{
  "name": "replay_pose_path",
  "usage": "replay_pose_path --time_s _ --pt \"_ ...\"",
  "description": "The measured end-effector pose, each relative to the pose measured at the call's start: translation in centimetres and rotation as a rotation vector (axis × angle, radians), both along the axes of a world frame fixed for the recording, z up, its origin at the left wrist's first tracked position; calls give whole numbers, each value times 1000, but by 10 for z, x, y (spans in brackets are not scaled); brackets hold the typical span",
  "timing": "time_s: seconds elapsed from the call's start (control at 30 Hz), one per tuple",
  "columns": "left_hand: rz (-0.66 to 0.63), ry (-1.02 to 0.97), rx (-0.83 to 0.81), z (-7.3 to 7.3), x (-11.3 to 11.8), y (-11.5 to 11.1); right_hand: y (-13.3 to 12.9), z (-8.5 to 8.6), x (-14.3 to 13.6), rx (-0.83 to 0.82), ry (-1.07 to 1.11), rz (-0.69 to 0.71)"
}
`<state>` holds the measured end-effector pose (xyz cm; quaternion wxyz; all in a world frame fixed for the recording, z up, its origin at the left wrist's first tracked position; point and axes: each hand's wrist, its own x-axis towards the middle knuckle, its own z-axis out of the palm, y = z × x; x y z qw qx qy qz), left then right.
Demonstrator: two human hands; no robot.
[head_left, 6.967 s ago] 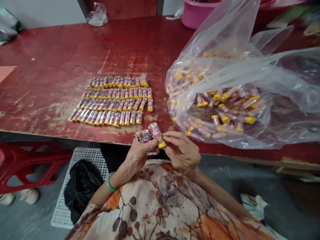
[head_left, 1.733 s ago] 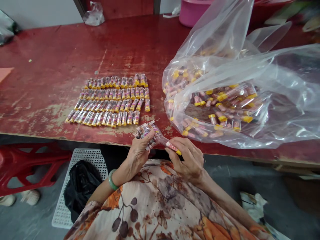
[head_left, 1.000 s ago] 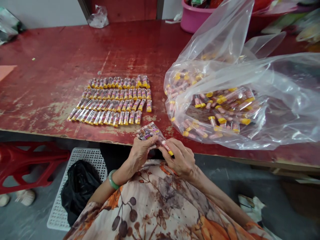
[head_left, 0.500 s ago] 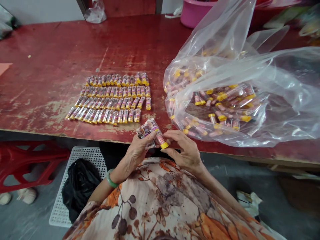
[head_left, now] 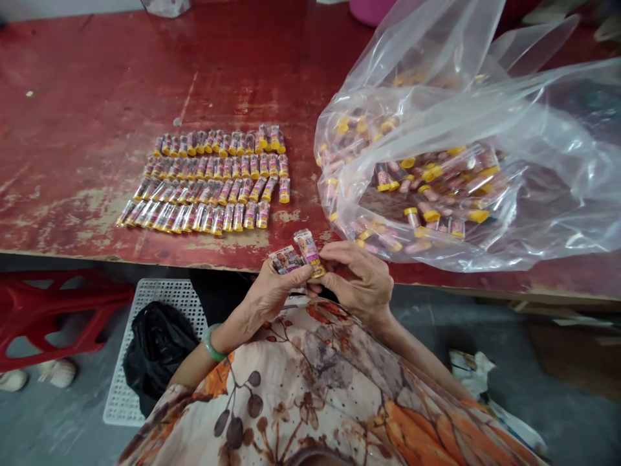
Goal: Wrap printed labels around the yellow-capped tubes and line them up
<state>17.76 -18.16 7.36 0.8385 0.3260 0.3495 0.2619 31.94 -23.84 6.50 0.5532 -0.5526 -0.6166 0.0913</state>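
Note:
Between my two hands, close to the table's front edge, is a small yellow-capped tube (head_left: 309, 251) with a colourful printed sleeve over it. My left hand (head_left: 266, 288) grips a few flat printed sleeves (head_left: 286, 260), its thumb lying across them and against the tube's lower part. My right hand (head_left: 361, 278) has its thumb and fingers closed on the tube's right side, near the cap end. Inside the big clear plastic bag (head_left: 548, 188) to the right lie many loose tubes (head_left: 431, 210) with yellow caps and pink contents. Sleeved tubes (head_left: 208, 167) lie in several rows on the left.
The worn red table (head_left: 107, 97) spans the view. A pink tub (head_left: 365, 11) and a small clear bag (head_left: 167, 6) stand at its back. Below are a red stool (head_left: 63, 310), a white perforated crate (head_left: 121, 395) and a black bag (head_left: 158, 353).
The printed sleeve has come down over the tube, covering the pink contents that showed before. My right fingers have moved in against its side. The view has tipped slightly downward.

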Motion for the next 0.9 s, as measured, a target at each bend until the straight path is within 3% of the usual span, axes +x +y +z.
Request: replay_pose_path --time_s 0.23,0.53,0.73,0.83,0.9 --pt "-23 -16 -24 -8 -7 6 -1 -1 3 0 -58 31" --pt "-17 -48 11 -12 -11 8 1 -16 -12 231 -291 -136" --pt "-1 -47 -7 -14 -11 7 1 -23 -16 209 -412 -219" --pt "16 -30 -19 -14 -12 9 2 -17 -15 170 -354 -178" --pt "42 -25 -8 -16 -15 10 3 -10 -11 85 -251 -53"
